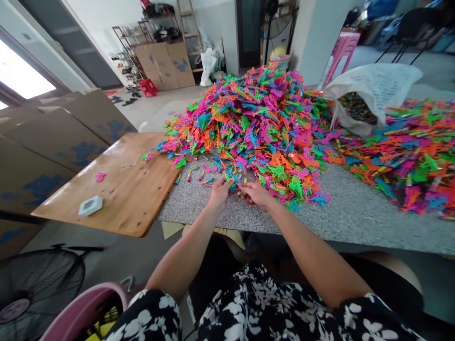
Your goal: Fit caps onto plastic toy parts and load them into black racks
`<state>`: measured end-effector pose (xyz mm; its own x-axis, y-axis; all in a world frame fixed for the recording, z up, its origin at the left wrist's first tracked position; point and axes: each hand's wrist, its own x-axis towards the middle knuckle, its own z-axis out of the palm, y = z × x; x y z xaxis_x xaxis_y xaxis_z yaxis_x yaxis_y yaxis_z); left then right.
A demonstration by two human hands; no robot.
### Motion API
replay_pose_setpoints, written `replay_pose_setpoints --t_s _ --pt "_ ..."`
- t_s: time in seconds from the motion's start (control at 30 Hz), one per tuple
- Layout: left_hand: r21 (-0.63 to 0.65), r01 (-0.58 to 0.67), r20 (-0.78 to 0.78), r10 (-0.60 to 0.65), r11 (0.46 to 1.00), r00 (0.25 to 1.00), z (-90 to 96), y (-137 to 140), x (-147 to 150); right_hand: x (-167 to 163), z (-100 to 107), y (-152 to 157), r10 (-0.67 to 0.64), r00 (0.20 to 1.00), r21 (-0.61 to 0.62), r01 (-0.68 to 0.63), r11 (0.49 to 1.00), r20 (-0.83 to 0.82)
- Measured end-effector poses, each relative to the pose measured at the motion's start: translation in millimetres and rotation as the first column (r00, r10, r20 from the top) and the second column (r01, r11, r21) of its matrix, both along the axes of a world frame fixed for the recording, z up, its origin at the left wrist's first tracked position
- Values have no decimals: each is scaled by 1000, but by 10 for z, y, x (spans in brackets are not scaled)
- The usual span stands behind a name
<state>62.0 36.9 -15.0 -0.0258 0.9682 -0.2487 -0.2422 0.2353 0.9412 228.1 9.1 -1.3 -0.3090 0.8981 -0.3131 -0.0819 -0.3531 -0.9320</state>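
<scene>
My left hand (219, 192) is closed around a few small plastic toy guns (230, 180), bright green and blue, at the front of the stone-topped table. Just to the right, my right hand (256, 194) pinches something small, mostly hidden by the fingers, close to the toys in the left hand. Beyond both hands rises a large heap of toy guns (249, 118) in pink, orange, green and blue. Several small tubes with coloured ends (189, 176) lie loose left of my left hand.
A wooden board (121, 189) at the left bears a white device (90, 205) and a pink piece (100, 176). A white sack (394, 85) with small parts and a second heap (419, 156) are at the right. Cartons (64, 128), a fan (39, 289) and a pink tub (95, 303) stand left.
</scene>
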Motion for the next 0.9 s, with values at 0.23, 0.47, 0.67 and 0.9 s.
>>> replay_pose_setpoints --t_s 0.23,0.47,0.67,0.9 --pt "140 -131 -638 191 981 746 76 588 -628 814 270 152 -520 817 108 557 824 -250" --pt "159 -79 -920 177 984 349 -15 1120 -1122 638 235 179 -421 896 409 335 849 140" --pt "101 -122 -918 140 987 371 -99 1368 -1130 -193 -19 151 -195 471 337 -239 910 860" --pt "80 -31 -885 85 996 457 -63 1294 -1124 -412 -44 275 -111 364 240 -332 912 925"
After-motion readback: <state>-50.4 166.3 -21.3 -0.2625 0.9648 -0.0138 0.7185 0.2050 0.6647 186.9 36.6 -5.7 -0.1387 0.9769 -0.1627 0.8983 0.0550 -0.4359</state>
